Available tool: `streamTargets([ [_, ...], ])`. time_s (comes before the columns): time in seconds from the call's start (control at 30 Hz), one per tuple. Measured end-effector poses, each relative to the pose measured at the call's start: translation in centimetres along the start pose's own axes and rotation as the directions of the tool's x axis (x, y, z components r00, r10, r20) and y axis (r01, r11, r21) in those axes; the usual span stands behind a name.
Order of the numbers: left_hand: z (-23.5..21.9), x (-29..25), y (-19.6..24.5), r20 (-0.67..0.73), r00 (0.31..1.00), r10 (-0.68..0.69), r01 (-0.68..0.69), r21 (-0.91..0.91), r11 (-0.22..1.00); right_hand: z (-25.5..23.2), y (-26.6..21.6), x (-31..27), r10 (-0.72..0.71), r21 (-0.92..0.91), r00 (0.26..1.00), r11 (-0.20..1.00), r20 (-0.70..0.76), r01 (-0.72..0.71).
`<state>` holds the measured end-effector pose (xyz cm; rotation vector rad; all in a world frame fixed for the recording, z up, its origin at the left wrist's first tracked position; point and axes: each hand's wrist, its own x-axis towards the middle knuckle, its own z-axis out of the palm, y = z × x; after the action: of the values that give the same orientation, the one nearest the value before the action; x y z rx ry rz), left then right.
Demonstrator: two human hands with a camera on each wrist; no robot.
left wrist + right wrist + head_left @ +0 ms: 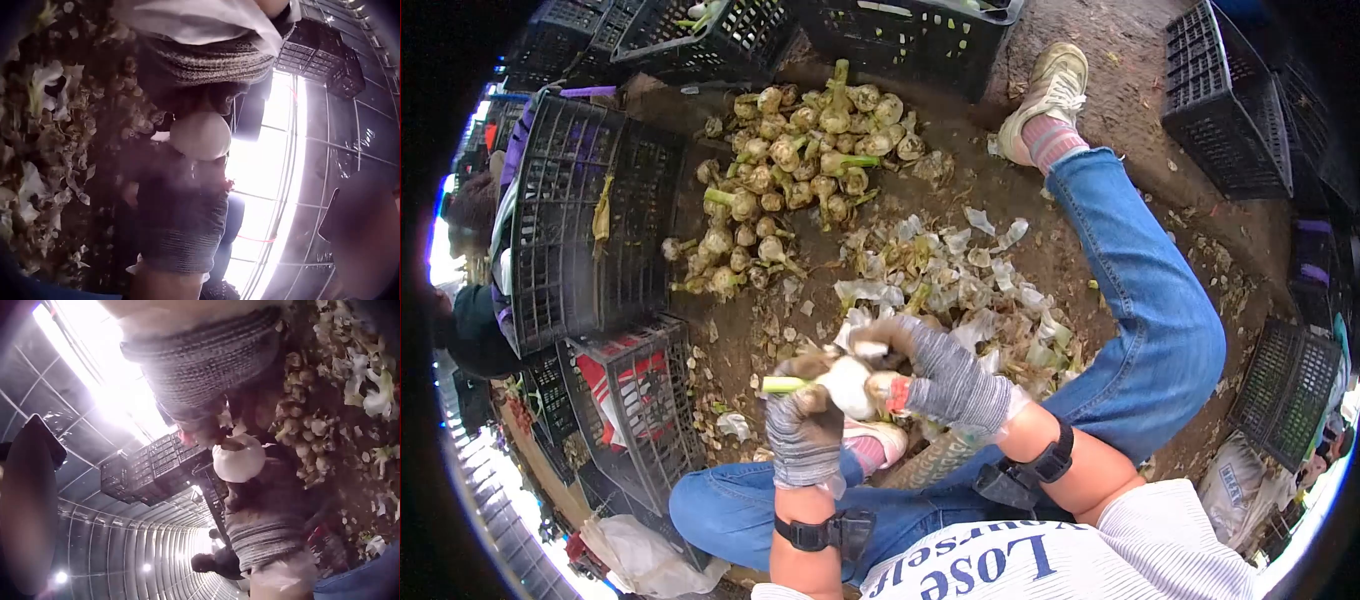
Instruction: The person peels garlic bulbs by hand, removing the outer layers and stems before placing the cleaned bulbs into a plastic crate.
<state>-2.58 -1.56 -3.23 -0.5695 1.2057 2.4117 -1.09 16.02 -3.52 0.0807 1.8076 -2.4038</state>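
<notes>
A white, partly peeled garlic bulb (850, 388) is between my two gloved hands, its cut green stem (782, 384) pointing left. My left hand (805, 435) grips it from the left and below, fingers curled by the stem. From the right, my right hand (955, 380) bends over the bulb with its thumb against the side; its fingers are blurred. A red patch shows on that thumb. In the left wrist view the smooth white bulb (201, 136) shows between both gloves. A brownish patch marks the bulb (239, 459) in the right wrist view.
A heap of unpeeled garlic bulbs (785, 165) lies on the ground ahead. Nearer, loose peeled skins (960, 270) are strewn beside my bent leg (1140, 290). Black plastic crates (590, 225) stand at the left, with more at the back (910, 45) and right (1230, 110).
</notes>
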Motion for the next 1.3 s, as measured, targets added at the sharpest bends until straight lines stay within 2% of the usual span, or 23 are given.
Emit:
streamTargets([
  [0.13, -1.4, 1.7, -0.5, -0.049, 0.997, -0.054, 0.058, 0.067, 0.996, -1.5, 1.5, 0.4, 0.219, -0.135, 0.956, 0.971, 0.195, -0.195],
  [0.23, 2.0, 4.1, 1.2, -0.152, 0.986, -0.072, 0.079, 0.035, 0.996, -1.7, 2.2, 0.3, 0.185, -0.210, 0.970, 0.966, 0.155, -0.151],
  [0.3, 4.2, 8.2, 3.2, -0.012, 0.989, 0.146, -0.145, 0.085, 0.986, -1.6, 3.1, 0.2, 0.218, -0.114, 0.965, 0.973, 0.145, -0.202],
  [0.33, 10.1, 8.1, 5.2, -0.005, 0.951, 0.309, -0.297, 0.259, 0.919, -1.7, 3.3, 0.3, 0.219, -0.113, 0.965, 0.972, 0.141, -0.204],
  [0.37, 11.6, 9.5, 6.6, 0.246, 0.893, 0.376, -0.404, 0.074, 0.912, -2.0, 3.4, 0.4, 0.275, -0.114, 0.955, 0.958, 0.112, -0.262],
  [0.4, 13.3, 10.8, 8.2, 0.396, 0.864, 0.312, -0.337, -0.007, 0.941, -2.3, 3.4, 0.5, 0.331, -0.114, 0.940, 0.940, 0.084, -0.321],
  [0.5, 13.4, 16.8, 9.1, 0.325, 0.915, 0.240, -0.361, 0.390, 0.847, -3.3, 2.4, 1.2, 0.373, -0.176, 0.928, 0.914, 0.005, -0.366],
  [0.6, 6.7, 26.0, 4.4, -0.051, 0.993, 0.107, -0.012, 0.857, 0.516, -3.7, 3.4, 1.0, 0.477, -0.152, 0.877, 0.865, -0.049, -0.479],
  [0.63, 5.2, 28.4, 2.3, -0.178, 0.968, 0.174, 0.140, 0.967, 0.213, -3.8, 3.2, 1.3, 0.391, -0.216, 0.917, 0.891, -0.083, -0.399],
  [0.67, -1.8, 33.5, -0.6, 0.082, 0.991, 0.108, -0.084, 0.996, 0.013, -4.1, 3.2, 1.5, 0.299, -0.283, 0.948, 0.905, -0.112, -0.319],
  [0.7, -0.8, 34.6, -2.1, -0.129, 0.992, 0.007, 0.124, 0.941, -0.315, -4.0, 3.6, 1.5, 0.286, -0.266, 0.950, 0.913, -0.125, -0.310],
  [0.73, -9.3, 40.7, -7.4, -0.132, 0.991, 0.037, 0.137, 0.950, -0.280, -4.2, 4.0, 1.7, 0.290, -0.265, 0.948, 0.911, -0.131, -0.315],
  [0.8, -3.3, 36.1, -7.4, -0.050, 0.954, 0.296, 0.213, 0.808, -0.549, -4.3, 4.6, 1.8, 0.156, -0.372, 0.979, 0.908, -0.129, -0.194],
  [0.83, -5.3, 36.7, -8.0, -0.051, 0.956, 0.289, 0.209, 0.808, -0.550, -4.3, 4.5, 1.8, 0.198, -0.381, 0.974, 0.897, -0.111, -0.226],
  [0.9, -10.1, 38.4, -8.6, -0.042, 0.969, 0.242, 0.034, 0.999, 0.037, -4.0, 5.7, 1.2, 0.178, -0.394, 0.976, 0.894, -0.123, -0.213],
  [0.93, -10.5, 37.6, -8.4, -0.040, 0.968, 0.246, 0.032, 0.999, 0.035, -3.8, 6.1, 0.8, 0.155, -0.404, 0.979, 0.893, -0.131, -0.195],
  [1.0, -11.9, 34.5, -7.3, -0.153, 0.941, 0.303, 0.132, 0.987, 0.090, -2.9, 6.2, 0.3, 0.366, -0.228, 0.914, 0.888, -0.173, -0.399],
  [1.03, -0.6, 25.8, -3.4, -0.246, 0.897, 0.368, 0.192, 0.965, 0.178, -2.8, 6.2, 0.3, 0.236, -0.321, 0.963, 0.909, -0.130, -0.266],
  [1.07, 0.7, 22.2, -2.4, -0.217, 0.960, 0.177, 0.072, 0.802, 0.593, -2.6, 6.1, 0.3, 0.106, -0.405, 0.992, 0.906, -0.073, -0.127],
  [1.1, 1.2, 19.2, -1.7, -0.091, 0.996, 0.017, 0.026, 0.453, 0.891, -2.6, 4.6, 1.1, 0.220, -0.372, 0.975, 0.908, 0.034, -0.192],
  [1.17, 2.9, 12.9, -0.6, 0.215, 0.977, 0.005, -0.034, 0.134, 0.990, -1.1, 4.3, 0.3, 0.155, -0.340, 0.986, 0.926, -0.063, -0.168],
  [1.27, 4.4, 5.9, -0.5, 0.111, 0.993, 0.031, -0.050, 0.180, 0.982, -0.8, 3.7, 0.1, 0.201, -0.360, 0.975, 0.906, -0.094, -0.221],
  [1.3, 4.4, 4.1, -0.5, 0.117, 0.992, 0.038, -0.067, 0.259, 0.964, -0.5, 3.0, 0.1, 0.179, -0.070, 0.977, 0.980, -0.114, -0.188],
])
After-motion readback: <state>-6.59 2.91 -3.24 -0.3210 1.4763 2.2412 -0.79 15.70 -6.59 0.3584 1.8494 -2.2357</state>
